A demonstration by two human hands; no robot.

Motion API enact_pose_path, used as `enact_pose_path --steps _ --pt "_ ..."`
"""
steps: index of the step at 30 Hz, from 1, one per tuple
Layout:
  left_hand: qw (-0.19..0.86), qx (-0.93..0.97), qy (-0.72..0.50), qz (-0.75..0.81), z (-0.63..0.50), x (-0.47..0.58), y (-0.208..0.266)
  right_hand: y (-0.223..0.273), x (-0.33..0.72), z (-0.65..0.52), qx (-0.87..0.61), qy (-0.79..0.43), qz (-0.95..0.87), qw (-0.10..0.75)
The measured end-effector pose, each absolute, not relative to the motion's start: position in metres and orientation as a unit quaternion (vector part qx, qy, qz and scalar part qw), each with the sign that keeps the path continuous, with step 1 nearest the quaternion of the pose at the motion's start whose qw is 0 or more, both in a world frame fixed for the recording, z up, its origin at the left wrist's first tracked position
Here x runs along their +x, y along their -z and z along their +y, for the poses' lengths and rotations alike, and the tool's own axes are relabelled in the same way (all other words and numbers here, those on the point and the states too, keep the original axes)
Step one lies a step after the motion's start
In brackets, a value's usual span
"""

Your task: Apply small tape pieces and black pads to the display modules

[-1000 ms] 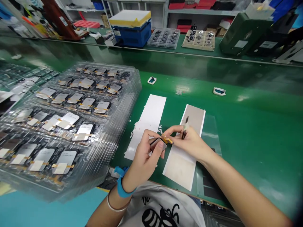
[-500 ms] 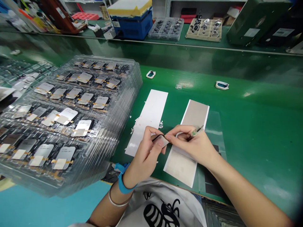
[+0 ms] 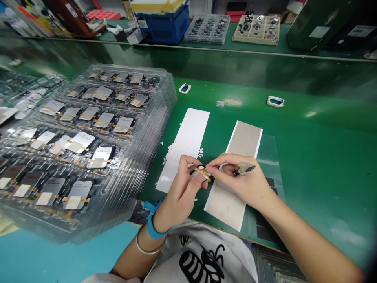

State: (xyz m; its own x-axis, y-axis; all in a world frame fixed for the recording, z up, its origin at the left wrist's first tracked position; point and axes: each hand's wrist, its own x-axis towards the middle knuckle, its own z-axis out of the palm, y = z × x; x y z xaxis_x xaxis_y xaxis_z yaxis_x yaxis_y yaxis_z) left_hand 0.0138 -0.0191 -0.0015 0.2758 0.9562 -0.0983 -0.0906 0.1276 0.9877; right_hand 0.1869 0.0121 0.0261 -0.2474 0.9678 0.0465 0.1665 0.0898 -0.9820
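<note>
My left hand (image 3: 181, 194), a blue band on its wrist, grips a small screen module (image 3: 195, 172) with a dark edge and pale back between thumb and fingers. An orange ribbon cable (image 3: 207, 175) stands out from the module. My right hand (image 3: 250, 182) pinches thumb and forefinger together at the cable's end. Tucked in the same hand is a slim tool (image 3: 246, 168), its dark tip pointing right; its kind is unclear. Under the hands lie a white strip (image 3: 188, 133) and a grey-beige sheet with white borders (image 3: 244, 137).
Stacked clear trays (image 3: 118, 157) with rows of similar modules stand at left. Small white frames (image 3: 185, 89) and a clear piece (image 3: 220, 104) lie behind the strips. White scraps (image 3: 168, 153) surround the white strip. A blue machine (image 3: 161, 27) and part trays (image 3: 207, 29) occupy the back shelf.
The module in my left hand has turned, and its orange ribbon cable now shows. The tool in my right hand has tilted lower. The view has shifted slightly.
</note>
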Motion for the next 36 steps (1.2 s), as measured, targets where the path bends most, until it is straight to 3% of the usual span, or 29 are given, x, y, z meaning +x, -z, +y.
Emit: enact_pose_path --steps 9,16,24,32,36 --pt "0.623 0.511 -0.425 0.413 -0.015 0.018 0.001 -0.027 0.185 0.009 -0.452 -0.428 -0.665 0.412" --pt "0.613 0.521 -0.418 0.421 -0.013 0.018 0.000 -0.025 0.193 0.018 -0.487 -0.498 -0.595 0.401" --pt "0.588 0.546 -0.432 0.412 -0.013 0.020 -0.001 -0.036 0.207 0.014 -0.514 -0.426 -0.639 0.383" --pt "0.611 0.519 -0.462 0.379 -0.014 0.021 -0.003 -0.031 0.184 -0.008 -0.504 -0.485 -0.604 0.382" --pt "0.578 0.542 -0.464 0.398 -0.013 0.020 -0.003 -0.031 0.187 -0.005 -0.490 -0.620 -0.491 0.368"
